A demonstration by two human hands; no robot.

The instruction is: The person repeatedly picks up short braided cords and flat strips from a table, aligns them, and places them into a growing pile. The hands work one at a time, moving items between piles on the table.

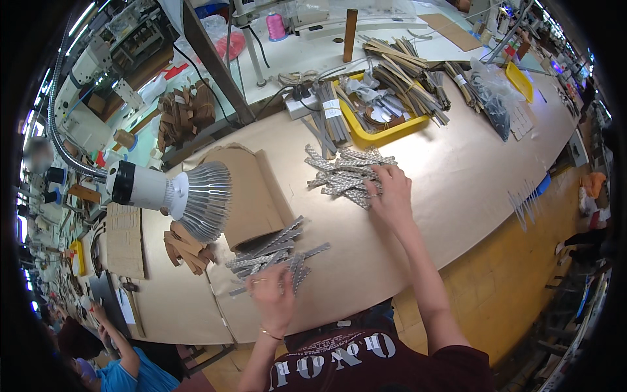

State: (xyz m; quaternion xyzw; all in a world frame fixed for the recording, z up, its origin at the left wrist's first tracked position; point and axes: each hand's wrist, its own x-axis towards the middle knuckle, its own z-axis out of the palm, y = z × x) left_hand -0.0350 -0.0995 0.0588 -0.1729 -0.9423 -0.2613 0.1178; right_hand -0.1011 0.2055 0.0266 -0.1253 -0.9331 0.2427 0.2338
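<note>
A loose pile of pale, patterned braided strips (349, 171) lies on the table ahead of me. My right hand (394, 199) is at the pile's right side, its bent fingers closed on strips at the edge. A second heap of darker grey patterned strips (261, 258) lies nearer, to the left. Over the near end of that heap is my left hand (272, 299), its fingers curled and blurred by motion. Whether it grips a strip cannot be made out.
A brown cardboard piece (251, 189) lies beside the lamp (196, 196), which hangs at the left. Behind the pale pile stands a yellow tray (379, 138) with bundled strips. Tan strips (186, 248) lie under the lamp. Another person (130, 366) sits at the lower left.
</note>
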